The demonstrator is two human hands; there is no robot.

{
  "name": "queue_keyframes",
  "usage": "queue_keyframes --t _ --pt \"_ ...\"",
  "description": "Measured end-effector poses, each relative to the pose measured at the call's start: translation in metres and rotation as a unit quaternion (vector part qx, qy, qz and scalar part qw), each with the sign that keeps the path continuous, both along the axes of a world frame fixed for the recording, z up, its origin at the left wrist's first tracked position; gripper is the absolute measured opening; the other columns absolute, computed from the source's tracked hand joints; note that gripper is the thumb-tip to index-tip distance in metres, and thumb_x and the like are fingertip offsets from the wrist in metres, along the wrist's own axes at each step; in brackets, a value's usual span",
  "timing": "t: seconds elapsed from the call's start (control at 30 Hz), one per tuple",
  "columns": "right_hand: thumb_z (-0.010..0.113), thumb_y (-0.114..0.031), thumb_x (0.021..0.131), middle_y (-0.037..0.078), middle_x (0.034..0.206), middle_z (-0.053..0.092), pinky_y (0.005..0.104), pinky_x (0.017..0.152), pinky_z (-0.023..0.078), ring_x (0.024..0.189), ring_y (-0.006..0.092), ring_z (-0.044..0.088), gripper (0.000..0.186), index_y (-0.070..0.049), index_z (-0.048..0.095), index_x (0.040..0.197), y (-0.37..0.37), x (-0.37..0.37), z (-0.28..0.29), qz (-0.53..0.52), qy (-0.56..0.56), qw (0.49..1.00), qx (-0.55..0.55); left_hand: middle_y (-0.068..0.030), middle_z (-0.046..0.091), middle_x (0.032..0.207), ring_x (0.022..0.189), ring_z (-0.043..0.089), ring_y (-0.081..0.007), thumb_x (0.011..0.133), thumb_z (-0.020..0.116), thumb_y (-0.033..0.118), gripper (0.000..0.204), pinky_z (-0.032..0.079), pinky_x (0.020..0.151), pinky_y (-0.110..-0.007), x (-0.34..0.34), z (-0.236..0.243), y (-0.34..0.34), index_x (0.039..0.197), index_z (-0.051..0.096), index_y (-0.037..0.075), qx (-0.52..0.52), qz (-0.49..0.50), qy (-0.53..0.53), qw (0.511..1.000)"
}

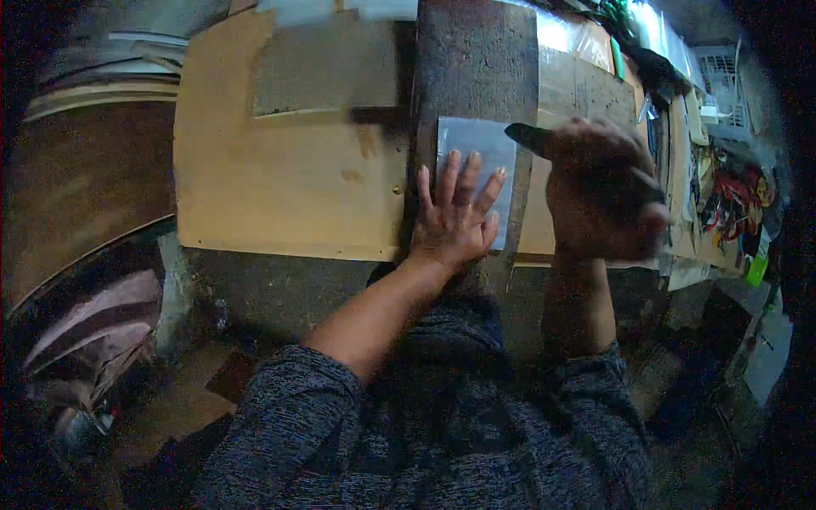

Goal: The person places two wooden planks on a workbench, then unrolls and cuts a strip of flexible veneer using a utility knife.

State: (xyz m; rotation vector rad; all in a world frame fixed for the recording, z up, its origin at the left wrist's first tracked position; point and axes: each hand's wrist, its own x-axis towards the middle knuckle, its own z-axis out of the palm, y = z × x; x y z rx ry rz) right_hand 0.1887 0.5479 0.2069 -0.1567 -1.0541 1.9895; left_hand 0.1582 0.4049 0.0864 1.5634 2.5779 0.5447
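My left hand (459, 212) lies flat with its fingers spread on a pale, slightly shiny rectangular sheet (478, 136). That sheet rests on a dark, worn board (476, 51) running away from me. Over the right side of the board, my right hand (605, 187) is closed and smeared by motion. Out of its left side pokes the dark, rounded end of a tool (529, 138), close to the sheet's upper right corner. The rest of the tool is hidden in the fist, so its exact kind cannot be made out.
A yellowish panel (289, 187) lies left of the board, with a grey-brown piece (327, 68) on it. At the right are a brown cardboard piece (586, 89), a white wire basket (721, 81) and a tangle of red and dark items (738, 200). Long strips (110, 89) are stacked far left.
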Motion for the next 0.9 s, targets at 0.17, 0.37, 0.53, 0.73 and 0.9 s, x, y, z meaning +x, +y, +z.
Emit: queue_keyframes --t 0.17,0.37,0.53,0.73,0.9 --pt "0.057 -0.064 0.071 0.008 0.085 0.047 0.0374 0.075 0.034 0.078 0.0232 0.042 0.067 -0.003 0.055 0.097 0.012 0.014 -0.004 0.014 0.047 0.999 -0.001 -0.0131 0.027 0.145 0.137 0.02 -0.0353 0.078 0.058 0.037 0.069 0.017 0.104 -0.062 -0.001 0.002 0.003 0.141 0.033 0.026 -0.004 0.007 0.03 1.0" --pt "0.051 -0.075 0.07 0.008 0.08 0.046 0.0375 0.07 0.033 0.072 0.0217 0.04 0.074 -0.004 0.052 0.092 -0.007 0.014 0.003 -0.015 0.08 0.996 0.041 -0.0132 0.031 0.143 0.135 0.023 -0.0337 0.077 0.059 0.037 0.067 0.018 0.103 -0.062 0.002 -0.005 0.001 0.139 0.038 0.023 0.034 0.004 0.034 0.999" --pt "0.066 -0.067 0.064 0.013 0.101 0.05 0.0431 0.093 0.036 0.099 0.028 0.047 0.08 0.001 0.05 0.102 -0.025 0.002 0.0 0.149 0.085 0.985 -0.009 -0.0113 0.035 0.137 0.134 0.024 -0.0336 0.075 0.057 0.039 0.06 0.016 0.105 -0.062 0.003 -0.013 0.001 0.131 0.044 0.022 0.049 0.013 0.024 0.998" --pt "0.065 -0.066 0.066 0.015 0.1 0.052 0.0419 0.087 0.042 0.091 0.0268 0.051 0.085 0.004 0.049 0.112 -0.044 -0.018 -0.021 -0.042 -0.074 0.995 -0.049 -0.0119 0.032 0.14 0.135 0.022 -0.0339 0.078 0.054 0.039 0.058 0.014 0.106 -0.062 0.003 -0.011 -0.003 0.131 0.044 0.02 0.006 -0.006 0.022 1.0" --pt "0.067 -0.067 0.065 0.014 0.105 0.054 0.0446 0.096 0.04 0.1 0.0286 0.053 0.088 0.0 0.047 0.119 -0.033 -0.001 -0.01 0.009 -0.006 0.999 -0.031 -0.0119 0.027 0.145 0.135 0.022 -0.0337 0.079 0.053 0.038 0.063 0.013 0.106 -0.061 -0.001 -0.008 -0.002 0.138 0.038 0.021 0.021 -0.004 0.009 1.0"
